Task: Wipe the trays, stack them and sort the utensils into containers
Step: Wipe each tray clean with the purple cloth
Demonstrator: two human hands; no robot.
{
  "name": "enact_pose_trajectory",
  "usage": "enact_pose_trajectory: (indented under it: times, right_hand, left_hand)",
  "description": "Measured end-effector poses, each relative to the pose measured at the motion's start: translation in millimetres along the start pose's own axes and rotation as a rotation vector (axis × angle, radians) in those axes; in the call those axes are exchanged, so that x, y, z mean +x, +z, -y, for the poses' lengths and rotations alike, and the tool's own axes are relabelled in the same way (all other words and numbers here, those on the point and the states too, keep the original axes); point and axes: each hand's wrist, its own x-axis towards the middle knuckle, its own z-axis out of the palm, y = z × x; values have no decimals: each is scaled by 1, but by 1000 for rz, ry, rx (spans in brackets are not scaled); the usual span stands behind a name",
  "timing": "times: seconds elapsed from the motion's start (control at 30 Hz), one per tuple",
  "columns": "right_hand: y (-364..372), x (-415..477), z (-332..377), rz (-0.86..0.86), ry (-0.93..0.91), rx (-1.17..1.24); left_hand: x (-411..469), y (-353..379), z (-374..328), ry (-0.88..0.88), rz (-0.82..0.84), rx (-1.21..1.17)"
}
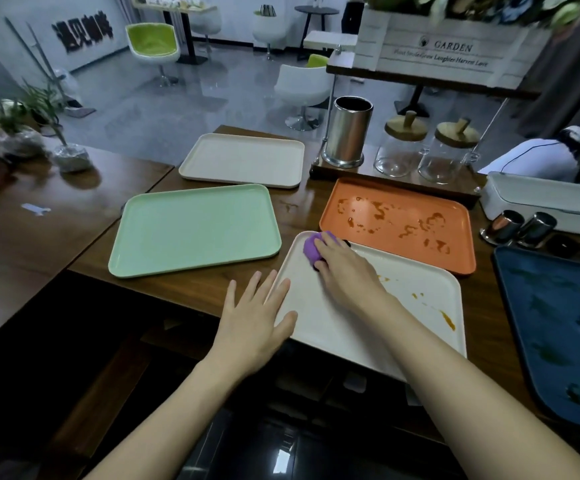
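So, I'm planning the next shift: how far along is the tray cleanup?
Looks done: green tray and cream tray show no stains. In hand: the right hand presses a purple cloth on the white tray, left hand flat on its edge; orange smears show at its right. Left: orange tray and blue tray are spotted, nothing is stacked, no utensils in view.

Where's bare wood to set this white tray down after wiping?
Widest: the wood left of the green tray, on the adjoining table. A narrow strip between green tray and orange tray would likely pass a hand only. Crowded on the right: orange tray, blue tray and metal cups sit close.
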Motion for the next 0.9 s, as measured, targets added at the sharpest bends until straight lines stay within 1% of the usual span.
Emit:
enact_pose_trajectory:
  times: [0.2,0.33,0.4,0.53,0.67,0.9]
  right_hand:
    - [-9,-44,-49,-52,129,27]
    - [-13,-63,-68,-57,204,27]
    - [-13,-64,-70,-52,216,31]
    - [-14,-62,-65,-63,234,12]
    - [-13,-63,-62,-73,247,5]
    - [-12,-62,-56,-91,260,-41]
  left_hand:
    - [-2,-1,0,8,-21,-7]
    - [1,-12,-2,17,38,-32]
    - [13,-24,-6,48,25,-66]
    - [42,-24,-12,120,-87,-130]
    - [47,-7,-11,128,-70,-134]
    - [49,-7,-9,149,-52,-121]
